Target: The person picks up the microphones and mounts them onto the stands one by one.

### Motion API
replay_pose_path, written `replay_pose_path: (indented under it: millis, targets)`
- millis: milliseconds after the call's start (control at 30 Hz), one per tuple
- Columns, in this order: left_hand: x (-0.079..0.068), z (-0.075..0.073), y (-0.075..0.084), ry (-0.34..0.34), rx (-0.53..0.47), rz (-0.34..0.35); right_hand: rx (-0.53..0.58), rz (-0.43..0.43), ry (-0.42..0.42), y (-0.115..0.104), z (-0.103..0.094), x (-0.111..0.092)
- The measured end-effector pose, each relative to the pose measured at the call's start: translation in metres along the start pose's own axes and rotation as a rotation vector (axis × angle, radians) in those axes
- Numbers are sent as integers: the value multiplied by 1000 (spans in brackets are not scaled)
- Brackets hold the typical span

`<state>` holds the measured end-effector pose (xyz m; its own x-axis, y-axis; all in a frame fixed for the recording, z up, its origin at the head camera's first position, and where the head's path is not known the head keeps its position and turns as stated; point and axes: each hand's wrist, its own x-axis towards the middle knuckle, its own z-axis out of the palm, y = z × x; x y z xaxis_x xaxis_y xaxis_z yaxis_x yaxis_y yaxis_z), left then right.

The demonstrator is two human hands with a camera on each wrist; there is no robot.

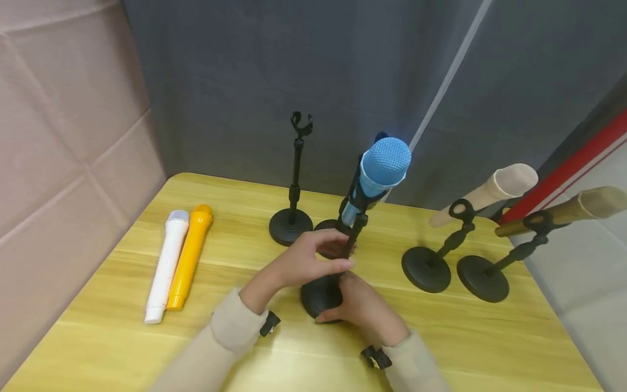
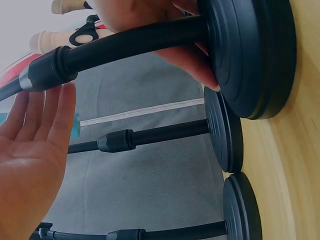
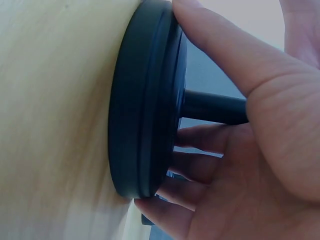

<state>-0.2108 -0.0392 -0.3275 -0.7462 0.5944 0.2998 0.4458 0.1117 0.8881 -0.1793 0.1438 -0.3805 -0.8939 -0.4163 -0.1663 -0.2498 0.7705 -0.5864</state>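
Note:
My right hand [image 1: 364, 305] grips the round base [image 3: 145, 105] of a black microphone stand [image 2: 140, 45], thumb on one side of the rim and fingers on the other. My left hand [image 1: 311, 258] is beside that stand's pole; in the left wrist view its fingers [image 2: 37, 117] are straight, close against the pole. At the stand's top shows a blue microphone [image 1: 387, 163], tilted, its head towards me. Another black stand [image 1: 325, 223] is directly behind, partly hidden. I cannot tell for certain which clip holds the blue microphone.
A white microphone [image 1: 166, 267] and a yellow microphone [image 1: 191, 256] lie side by side at left. A stand with a bare clip [image 1: 294, 190] is at the back. On the right, two stands hold a cream microphone [image 1: 482, 193] and a gold-brown microphone [image 1: 568, 211]. A grey partition [image 1: 235, 109] rises behind the table.

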Motion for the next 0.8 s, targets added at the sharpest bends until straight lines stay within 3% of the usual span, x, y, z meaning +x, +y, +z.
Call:
replay_pose_path:
  millis: [300, 800]
  targets:
    - [-1, 6, -4, -128, 52, -74, 16, -35, 35, -2, 0, -1]
    - [-2, 1, -4, -157, 54, -103, -50, -50, 24, 2, -1, -2]
